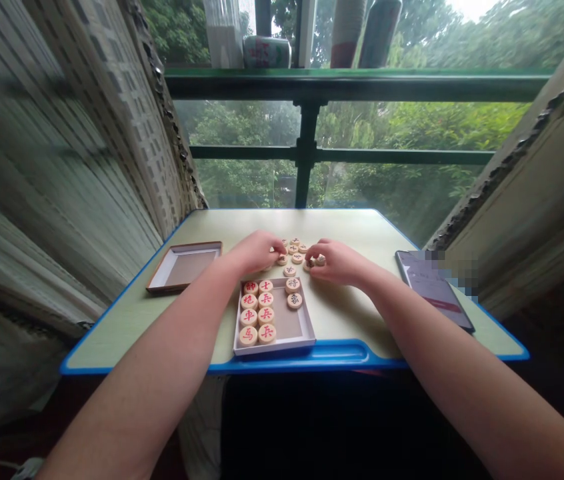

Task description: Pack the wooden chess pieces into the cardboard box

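Observation:
Round wooden Chinese chess pieces lie loosely grouped on the table between my hands. My left hand is closed, its fingertips down on a chess piece at the group's left side. On the right side, the bent fingers and thumb of my right hand close around another piece, and one more piece shows against the fingers. Nearer me is a shallow open box. Red-marked pieces fill two columns at its left, and two dark-marked pieces sit at its upper right.
The box lid lies open side up at the left of the blue-edged folding table. A tablet or phone rests at the right edge. Curtains hang on both sides. A can and cups stand beyond on the window ledge.

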### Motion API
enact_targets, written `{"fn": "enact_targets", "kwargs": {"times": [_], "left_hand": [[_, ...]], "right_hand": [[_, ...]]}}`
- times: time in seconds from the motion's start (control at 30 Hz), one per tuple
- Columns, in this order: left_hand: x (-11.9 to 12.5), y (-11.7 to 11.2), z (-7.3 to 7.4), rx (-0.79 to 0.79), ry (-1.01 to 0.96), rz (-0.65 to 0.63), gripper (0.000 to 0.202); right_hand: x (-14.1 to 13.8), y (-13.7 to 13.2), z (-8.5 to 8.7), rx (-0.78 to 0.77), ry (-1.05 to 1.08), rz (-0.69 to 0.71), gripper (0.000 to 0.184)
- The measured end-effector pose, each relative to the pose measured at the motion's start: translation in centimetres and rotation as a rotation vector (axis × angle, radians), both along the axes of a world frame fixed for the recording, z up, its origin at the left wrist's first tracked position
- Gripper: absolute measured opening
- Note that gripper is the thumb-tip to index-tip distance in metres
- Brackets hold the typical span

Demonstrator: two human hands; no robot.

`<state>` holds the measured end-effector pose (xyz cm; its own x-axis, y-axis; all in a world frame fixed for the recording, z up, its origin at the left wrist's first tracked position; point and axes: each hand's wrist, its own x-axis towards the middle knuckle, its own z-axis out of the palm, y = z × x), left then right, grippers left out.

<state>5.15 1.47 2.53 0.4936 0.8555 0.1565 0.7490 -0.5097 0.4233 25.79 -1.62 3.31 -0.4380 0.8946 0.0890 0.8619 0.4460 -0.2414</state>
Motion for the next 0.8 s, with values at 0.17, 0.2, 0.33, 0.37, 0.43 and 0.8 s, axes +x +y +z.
{"fn": "enact_targets", "kwargs": {"times": [0.17, 0.2, 0.33, 0.37, 0.43, 0.8], "left_hand": [[-0.1, 0.0, 0.0, -0.008, -0.002, 0.0, 0.027], [-0.1, -0.1, 0.0, -0.001, 0.0, -0.001, 0.027], [0.0, -0.1, 0.0, 0.029, 0.042, -0.011, 0.028], [0.0, -0.1, 0.0, 0.034, 0.051, -0.011, 0.028], [0.0, 0.0, 0.1, 0.037, 0.062, -0.008, 0.029], [0.0, 0.1, -0.1, 0.056, 0.073, -0.029, 0.03]], "right_hand": [[0.0, -0.1, 0.1, -0.005, -0.013, 0.022, 0.029], [0.0, 0.0, 0.1, -0.005, -0.017, 0.029, 0.027], [0.0, 0.0, 0.1, 0.015, -0.008, 0.015, 0.021], [0.0, -0.1, 0.2, 0.022, 0.009, 0.004, 0.02], [-0.2, -0.5, 0.6, 0.029, 0.077, 0.013, 0.019], [-2.1, -4.3, 1.7, -0.01, 0.156, 0.473, 0.011]]}}
